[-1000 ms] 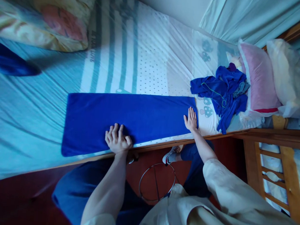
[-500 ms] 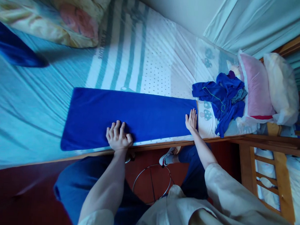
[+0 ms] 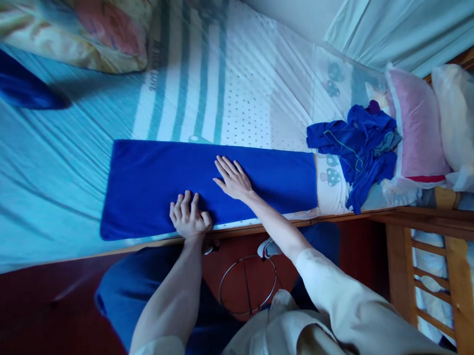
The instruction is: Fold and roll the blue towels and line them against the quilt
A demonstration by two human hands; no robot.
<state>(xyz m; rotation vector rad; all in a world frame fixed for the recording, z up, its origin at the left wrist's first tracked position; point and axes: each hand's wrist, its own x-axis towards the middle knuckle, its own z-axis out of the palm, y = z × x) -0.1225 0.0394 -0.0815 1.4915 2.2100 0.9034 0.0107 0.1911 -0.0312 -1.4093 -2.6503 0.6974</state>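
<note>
A long blue towel [image 3: 154,179], folded into a narrow strip, lies flat along the near edge of the bed [image 3: 225,83]. My left hand [image 3: 188,218] rests on the towel's near edge, fingers slightly curled and apart, pressing down. My right hand [image 3: 232,177] lies flat on the middle of the towel with fingers stretched out. Neither hand holds anything.
A crumpled heap of blue clothes [image 3: 360,146] sits at the right end of the bed beside a pink pillow [image 3: 418,125] and a white pillow [image 3: 461,119]. A patterned pillow [image 3: 71,23] lies far left. A wooden rail [image 3: 427,217] and a wire ring [image 3: 248,285] stand below.
My right hand has slid left from the towel's right end to its middle. My left hand has stayed on the near edge.
</note>
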